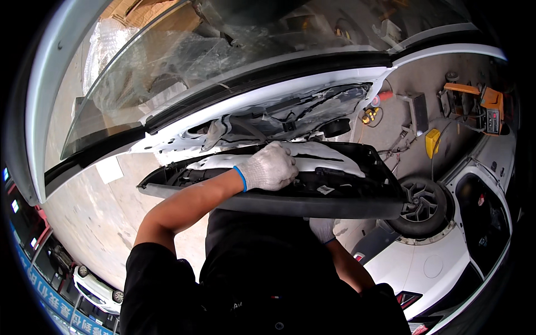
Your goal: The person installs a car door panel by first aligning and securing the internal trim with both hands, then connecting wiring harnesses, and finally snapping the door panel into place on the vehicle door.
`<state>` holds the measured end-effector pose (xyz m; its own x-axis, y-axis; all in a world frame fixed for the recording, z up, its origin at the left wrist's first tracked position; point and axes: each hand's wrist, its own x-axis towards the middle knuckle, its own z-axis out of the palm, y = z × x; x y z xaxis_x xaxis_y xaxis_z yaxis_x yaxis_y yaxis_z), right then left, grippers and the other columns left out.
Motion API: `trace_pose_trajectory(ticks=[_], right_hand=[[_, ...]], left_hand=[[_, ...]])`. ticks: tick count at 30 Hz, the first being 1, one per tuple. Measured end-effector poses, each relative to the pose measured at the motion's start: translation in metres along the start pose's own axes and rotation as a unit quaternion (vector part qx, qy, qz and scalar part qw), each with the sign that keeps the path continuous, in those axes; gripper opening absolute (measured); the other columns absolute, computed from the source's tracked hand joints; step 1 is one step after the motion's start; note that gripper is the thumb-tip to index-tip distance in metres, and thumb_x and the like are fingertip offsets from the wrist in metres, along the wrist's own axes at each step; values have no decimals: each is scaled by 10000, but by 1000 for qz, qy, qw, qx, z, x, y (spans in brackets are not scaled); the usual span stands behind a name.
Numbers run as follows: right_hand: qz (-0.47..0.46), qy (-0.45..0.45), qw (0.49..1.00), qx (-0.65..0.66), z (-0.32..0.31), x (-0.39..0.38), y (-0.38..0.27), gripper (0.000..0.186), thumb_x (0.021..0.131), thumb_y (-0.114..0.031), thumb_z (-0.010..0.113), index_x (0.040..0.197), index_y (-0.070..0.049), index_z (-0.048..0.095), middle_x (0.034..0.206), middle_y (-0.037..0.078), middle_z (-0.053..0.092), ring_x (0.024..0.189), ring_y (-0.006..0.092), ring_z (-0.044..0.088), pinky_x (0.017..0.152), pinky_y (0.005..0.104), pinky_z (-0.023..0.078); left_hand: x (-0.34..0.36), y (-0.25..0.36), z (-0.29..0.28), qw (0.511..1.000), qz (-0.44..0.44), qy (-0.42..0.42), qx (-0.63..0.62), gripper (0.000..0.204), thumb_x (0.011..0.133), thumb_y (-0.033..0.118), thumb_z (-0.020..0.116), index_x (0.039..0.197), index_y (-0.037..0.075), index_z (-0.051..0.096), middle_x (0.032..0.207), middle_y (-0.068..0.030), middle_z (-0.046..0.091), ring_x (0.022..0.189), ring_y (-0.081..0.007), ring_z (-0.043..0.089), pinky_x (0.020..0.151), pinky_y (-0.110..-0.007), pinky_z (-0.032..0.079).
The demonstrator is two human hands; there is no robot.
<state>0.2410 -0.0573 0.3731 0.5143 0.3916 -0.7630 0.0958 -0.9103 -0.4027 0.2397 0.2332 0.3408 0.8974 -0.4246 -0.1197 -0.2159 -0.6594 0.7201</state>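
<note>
A black interior door trim panel [346, 207] hangs tilted away from a white car door [312, 89], its inner side facing up. My left hand [271, 166], in a white knit glove with a blue cuff, reaches over the panel's top edge and rests on its white-backed inside. Under the panel's lower edge, my right hand [324, 228], also gloved, supports it from below; only part of that hand shows. The door's bare inner metal carries plastic sheeting, wiring and a round black speaker [336, 127].
The door's window glass [184, 61] rises above the door. A white car's rear wheel [420, 207] and body [430, 262] lie at the right. Orange and yellow workshop equipment [480, 106] stands on the concrete floor [95, 212]. Another white car [97, 290] sits lower left.
</note>
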Motion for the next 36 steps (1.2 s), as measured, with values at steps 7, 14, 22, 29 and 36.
trace_pose_trajectory(ticks=[7, 14, 22, 29, 36], right_hand=[[24, -33, 999, -24, 3, 1, 3, 289, 985, -237, 561, 1160, -29, 660, 1197, 193, 670, 1158, 375, 593, 1034, 526, 416], [14, -27, 999, -34, 9, 3, 14, 254, 992, -230, 557, 1142, -55, 664, 1194, 184, 661, 1152, 371, 584, 1035, 520, 416], [-46, -23, 988, -145, 22, 1, 28, 253, 994, -232, 554, 1141, -61, 669, 1169, 170, 670, 1100, 360, 606, 995, 509, 447], [-7, -19, 995, -98, 32, -3, 42, 353, 1018, -346, 520, 1197, -76, 660, 1226, 171, 661, 1177, 377, 576, 1048, 524, 409], [-4, -58, 993, -102, 33, -3, 49, 362, 1020, -360, 513, 1222, -98, 660, 1261, 173, 655, 1191, 383, 574, 1051, 534, 404]], left_hand=[[4, -2, -8, 1000, 27, 0, -6, 157, 818, 295, 688, 797, 145, 728, 805, -16, 675, 876, -234, 649, 776, -426, 486], [-2, -1, 9, 999, 28, 5, -17, 153, 807, 287, 692, 791, 140, 731, 822, -31, 686, 882, -263, 661, 798, -428, 490], [-3, 4, 14, 999, -11, -35, -10, 179, 802, 301, 672, 775, 134, 733, 797, -52, 691, 864, -278, 668, 810, -437, 485], [-3, 1, 14, 997, -13, -66, -32, 190, 799, 293, 658, 783, 121, 738, 815, -65, 708, 878, -295, 675, 826, -448, 489], [-1, 4, 14, 997, -27, -66, -35, 187, 798, 273, 649, 769, 112, 740, 790, -89, 708, 848, -315, 677, 806, -463, 496]])
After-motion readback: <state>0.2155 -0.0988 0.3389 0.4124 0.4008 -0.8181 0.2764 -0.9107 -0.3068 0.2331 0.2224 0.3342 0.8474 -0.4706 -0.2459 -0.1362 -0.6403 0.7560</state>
